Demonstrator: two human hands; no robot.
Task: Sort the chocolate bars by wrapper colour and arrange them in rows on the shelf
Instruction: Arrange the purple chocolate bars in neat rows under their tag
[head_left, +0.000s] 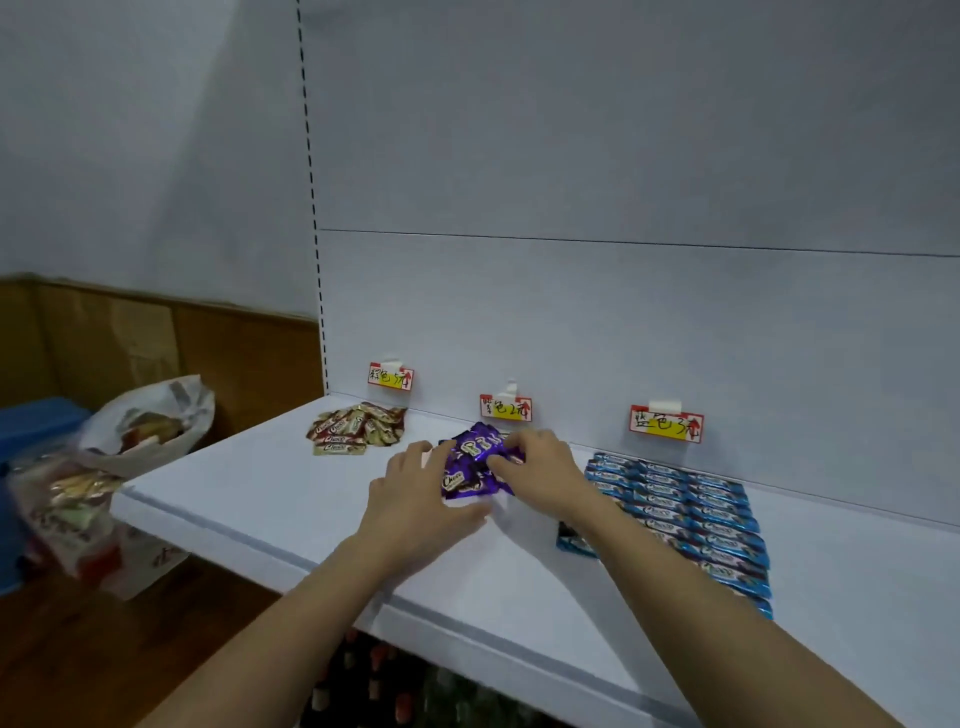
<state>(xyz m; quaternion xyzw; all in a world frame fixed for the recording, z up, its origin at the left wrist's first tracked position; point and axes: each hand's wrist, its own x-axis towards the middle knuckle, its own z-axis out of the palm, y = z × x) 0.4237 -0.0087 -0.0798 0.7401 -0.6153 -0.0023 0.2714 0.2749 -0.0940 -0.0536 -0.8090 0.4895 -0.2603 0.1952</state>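
Note:
A loose heap of purple-wrapped chocolate bars (475, 462) lies mid-shelf under the middle price tag (505, 408). My left hand (421, 493) lies flat against the heap's left side, fingers spread and straight. My right hand (540, 467) reaches over the heap's right side, its fingers curled onto the purple bars. Brown-and-gold bars (356, 427) lie piled at the back left. Blue bars (691, 519) lie in neat rows on the right; one blue bar (574, 543) sits apart at their near left.
The white shelf (291, 499) has a back panel carrying a left tag (390, 376) and a right tag (666, 423). Plastic bags of snacks (119, 467) stand on the floor left of the shelf, beside a blue bin (36, 423). Bottles (374, 680) show below.

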